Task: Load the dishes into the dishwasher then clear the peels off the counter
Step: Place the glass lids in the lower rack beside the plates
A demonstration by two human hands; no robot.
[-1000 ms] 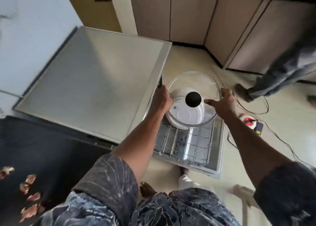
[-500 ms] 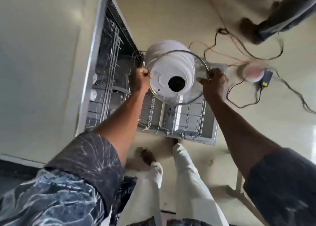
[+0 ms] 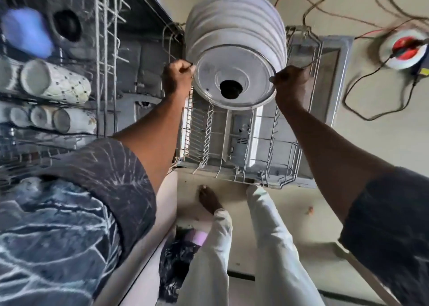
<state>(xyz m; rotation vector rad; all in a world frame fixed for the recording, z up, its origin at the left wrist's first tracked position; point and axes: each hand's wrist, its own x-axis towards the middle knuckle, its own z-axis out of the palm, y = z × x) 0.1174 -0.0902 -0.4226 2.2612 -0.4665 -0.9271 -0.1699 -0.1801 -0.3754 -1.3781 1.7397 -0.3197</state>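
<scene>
The step now looks like putting the glass lid [image 3: 234, 83] into the lower rack [image 3: 267, 148] of the dishwasher. The lid is tipped up on its side with its black knob [image 3: 231, 89] facing the person. It is close to the far edge of the rack, right in front of a row of white plates [image 3: 234, 15] that stand on their edges. The left hand [image 3: 177, 73] holds the lid's rim on one side and the right hand [image 3: 291, 78] holds it on the other. The fingers [image 3: 185, 66] of both hands are curled in tight and pinch the rim. I cannot tell if the bottom of the lid touches the wires yet. To do this well, I think the lid should go down slowly, with both hands at the same level, so that its bottom edge slips between two wire prongs. It should lean a little, like the plates, but not bang into the nearest one, because glass can chip. Let go only when the lid stands by itself. The mugs [image 3: 55, 83] in the upper rack [image 3: 104, 50] are well apart from the lid and not in the way.
</scene>
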